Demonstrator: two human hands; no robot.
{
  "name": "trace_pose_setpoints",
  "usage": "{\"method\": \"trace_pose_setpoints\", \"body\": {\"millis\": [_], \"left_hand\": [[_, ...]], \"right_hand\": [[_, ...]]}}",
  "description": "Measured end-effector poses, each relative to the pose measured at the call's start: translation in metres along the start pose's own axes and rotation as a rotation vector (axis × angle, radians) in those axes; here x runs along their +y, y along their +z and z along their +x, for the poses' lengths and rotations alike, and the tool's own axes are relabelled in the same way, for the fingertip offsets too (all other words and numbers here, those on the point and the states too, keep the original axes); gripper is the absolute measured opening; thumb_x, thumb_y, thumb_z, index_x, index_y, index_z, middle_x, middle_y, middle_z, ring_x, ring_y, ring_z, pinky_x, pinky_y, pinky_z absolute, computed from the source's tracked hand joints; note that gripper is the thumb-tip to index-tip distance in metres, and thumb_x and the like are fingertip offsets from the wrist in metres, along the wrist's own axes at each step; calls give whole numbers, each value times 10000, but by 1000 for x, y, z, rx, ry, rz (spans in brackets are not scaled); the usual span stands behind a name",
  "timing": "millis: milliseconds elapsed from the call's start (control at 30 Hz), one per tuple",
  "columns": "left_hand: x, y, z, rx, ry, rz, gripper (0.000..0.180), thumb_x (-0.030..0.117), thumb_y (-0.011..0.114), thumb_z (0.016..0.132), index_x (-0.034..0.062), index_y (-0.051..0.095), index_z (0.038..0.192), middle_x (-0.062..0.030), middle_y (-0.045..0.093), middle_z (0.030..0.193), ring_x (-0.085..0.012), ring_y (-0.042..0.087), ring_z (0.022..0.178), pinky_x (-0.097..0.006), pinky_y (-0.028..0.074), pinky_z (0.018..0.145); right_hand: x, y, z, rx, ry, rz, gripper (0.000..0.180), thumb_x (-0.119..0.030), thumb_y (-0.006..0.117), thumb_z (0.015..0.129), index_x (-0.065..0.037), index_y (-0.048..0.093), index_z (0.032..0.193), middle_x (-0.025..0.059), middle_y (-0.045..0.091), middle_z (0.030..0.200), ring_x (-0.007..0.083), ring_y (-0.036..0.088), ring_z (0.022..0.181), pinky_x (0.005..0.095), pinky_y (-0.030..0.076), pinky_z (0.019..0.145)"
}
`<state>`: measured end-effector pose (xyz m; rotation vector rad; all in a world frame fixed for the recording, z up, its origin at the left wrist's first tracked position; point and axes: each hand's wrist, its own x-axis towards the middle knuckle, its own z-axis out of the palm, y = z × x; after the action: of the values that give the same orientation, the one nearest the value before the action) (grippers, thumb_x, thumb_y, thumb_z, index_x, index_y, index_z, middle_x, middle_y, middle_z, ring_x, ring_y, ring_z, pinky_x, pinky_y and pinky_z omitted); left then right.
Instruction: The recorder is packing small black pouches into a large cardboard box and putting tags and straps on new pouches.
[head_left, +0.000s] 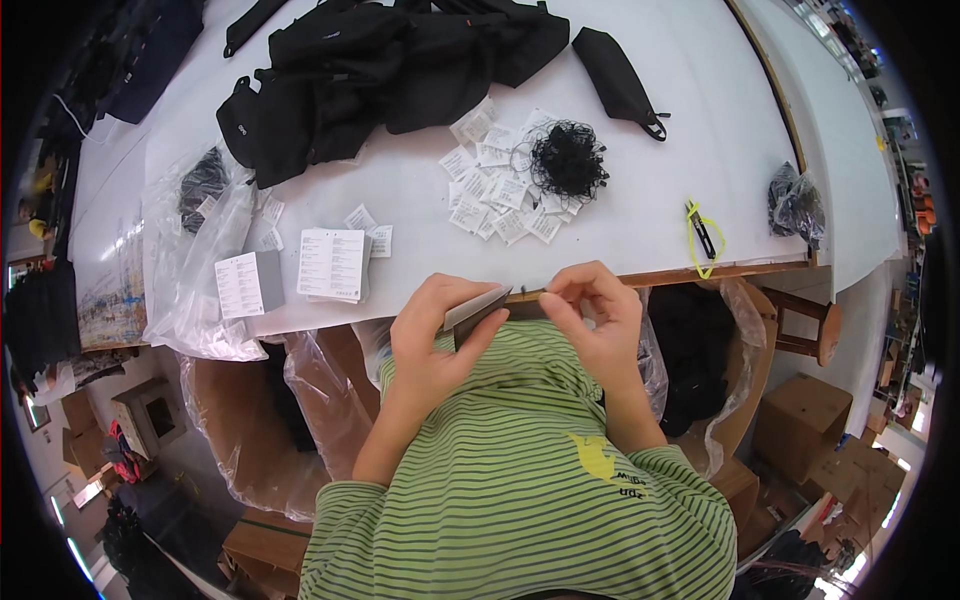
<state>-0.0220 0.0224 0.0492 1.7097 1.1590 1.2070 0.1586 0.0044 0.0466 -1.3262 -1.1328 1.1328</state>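
Observation:
In front of my body, at the table's near edge, my left hand [432,335] grips a small stack of dark grey cards [478,315] between thumb and fingers. Just right of the cards' corner is my right hand [606,322], thumb and forefinger brought together in a pinch. Whatever those fingertips hold, if anything, is too small to make out. Beyond my hands lie a loose spread of white printed tags [490,185] and a tangled bundle of black strings [568,162]. Two neat stacks of printed cards [333,265] stand to the left.
Black fabric bags [370,75] are heaped at the far side, with one black pouch [618,80] apart. A cutter with a yellow loop [702,238] lies at right, near a plastic-wrapped black bundle [795,200]. Clear plastic bags [215,270] sit left. Plastic-lined cartons [735,370] stand below the edge.

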Motion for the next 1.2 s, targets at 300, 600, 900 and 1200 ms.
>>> {"method": "trace_pose_setpoints", "body": {"millis": [300,600,900,1200], "left_hand": [[1,-3,-10,38,81,85,272,-55,727,694,28,678,947,-59,618,767,-195,567,645,-286,441,550],[-2,-7,-5,-2,176,308,342,-61,758,628,74,727,941,-42,637,823,-161,574,705,-255,457,575],[-1,-13,-9,-105,47,-27,294,-65,768,642,50,722,909,-41,641,832,-147,585,728,-240,460,586],[-27,-34,-16,-411,-424,-682,312,283,482,991,4,621,980,-26,595,913,-111,525,830,-251,422,759]], "right_hand": [[-14,17,1,-127,-106,-130,106,-46,709,780,-45,649,867,-61,461,573,-3,365,500,182,278,458],[-6,23,2,-54,-27,-23,128,-55,717,792,-35,654,902,-53,452,563,13,363,490,184,287,456],[4,15,-5,-122,-222,-73,143,-29,751,756,-22,659,865,-6,575,615,35,473,494,179,349,461],[-2,19,5,-382,-164,-76,114,-50,747,763,-21,663,834,9,611,634,50,470,486,207,372,470]]}}
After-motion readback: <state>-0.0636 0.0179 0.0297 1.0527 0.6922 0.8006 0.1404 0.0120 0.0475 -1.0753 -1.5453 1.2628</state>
